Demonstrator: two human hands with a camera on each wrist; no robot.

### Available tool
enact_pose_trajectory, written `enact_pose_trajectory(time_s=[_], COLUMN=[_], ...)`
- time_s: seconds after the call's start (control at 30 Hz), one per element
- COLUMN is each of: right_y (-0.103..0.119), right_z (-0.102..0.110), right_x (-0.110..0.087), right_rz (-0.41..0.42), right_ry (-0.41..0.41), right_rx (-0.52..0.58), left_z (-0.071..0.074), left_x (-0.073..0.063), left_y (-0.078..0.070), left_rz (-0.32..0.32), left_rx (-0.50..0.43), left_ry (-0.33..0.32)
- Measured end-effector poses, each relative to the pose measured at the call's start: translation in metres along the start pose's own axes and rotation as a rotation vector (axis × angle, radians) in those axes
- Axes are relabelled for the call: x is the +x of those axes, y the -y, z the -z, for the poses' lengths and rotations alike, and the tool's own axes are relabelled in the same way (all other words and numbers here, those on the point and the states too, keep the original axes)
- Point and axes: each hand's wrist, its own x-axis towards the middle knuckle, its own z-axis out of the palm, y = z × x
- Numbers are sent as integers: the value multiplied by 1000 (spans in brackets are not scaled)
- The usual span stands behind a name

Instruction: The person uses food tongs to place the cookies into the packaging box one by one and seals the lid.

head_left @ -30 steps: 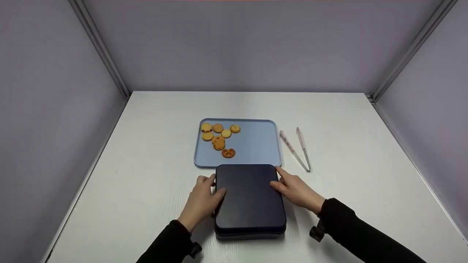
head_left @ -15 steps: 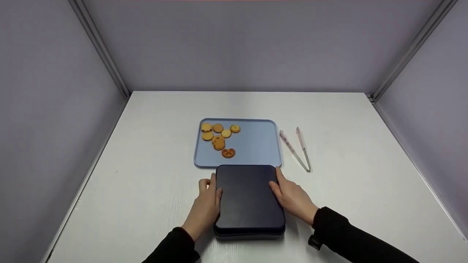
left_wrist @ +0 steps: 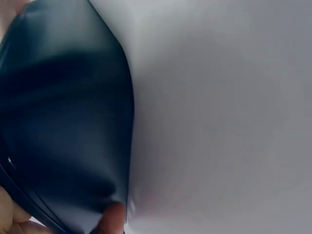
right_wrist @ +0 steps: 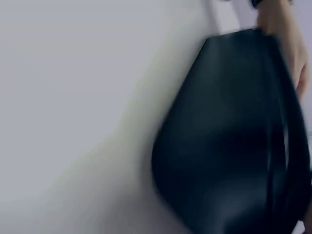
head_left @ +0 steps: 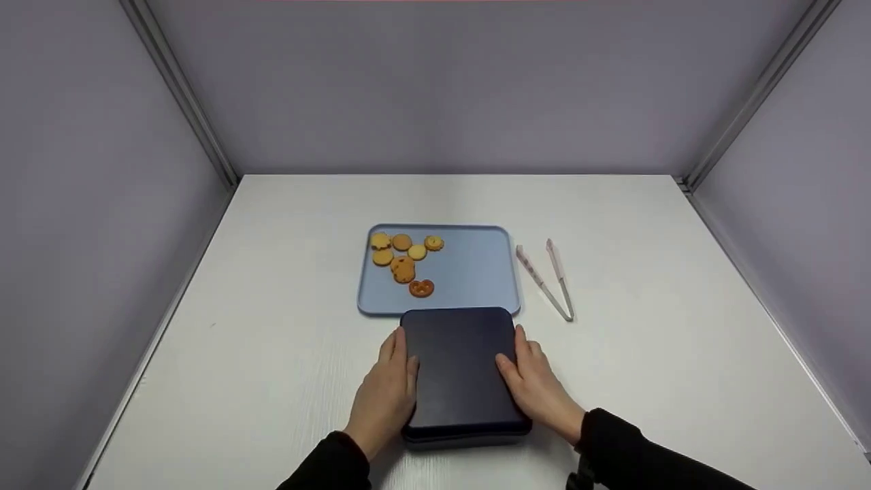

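A dark navy lidded box (head_left: 463, 374) stands on the white table just in front of the tray, its lid on. My left hand (head_left: 385, 391) holds its left side, with the thumb at the lid's edge and the fingers along the wall. On the opposite side my right hand (head_left: 541, 388) grips the box, thumb on top of the lid and fingers down the side. The left wrist view has the box's dark wall (left_wrist: 68, 112) close up with a thumb tip (left_wrist: 113, 219) on it. In the blurred right wrist view the box (right_wrist: 229, 136) fills the right half.
A light blue tray (head_left: 476, 265) lies behind the box, with several cookies (head_left: 403, 269) and a pretzel (head_left: 421, 288) toward its left. Tongs (head_left: 567, 299) lie spread to the tray's right. Grey panels (head_left: 435, 88) enclose the table.
Both hands have slid a little nearer along the box's sides, and the left fingers have drawn together against the wall. The box has hardly moved. The head view has shifted slightly.
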Motion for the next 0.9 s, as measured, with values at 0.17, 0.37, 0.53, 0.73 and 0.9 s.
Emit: enact_pose_trajectory(time_s=[0.17, 0.37, 0.53, 0.73, 0.9], right_y=[1, -1, -5, -9, -12], right_z=[-7, -10, -10, -9, -10], right_x=[3, 2, 2, 2, 1], right_rz=[-13, 17, 59, 76, 67], right_ry=[-37, -44, -69, -88, -107], right_rx=[34, 15, 4, 36, 46], left_z=[-2, -3, -3, -3, -6], left_x=[-2, -2, 0, 0, -1], left_y=[-4, -3, -3, -4, -5], left_rz=[57, 26, 6, 10, -20], left_rx=[-41, -3, 10, 20, 72], left_ry=[57, 55, 44, 45, 5])
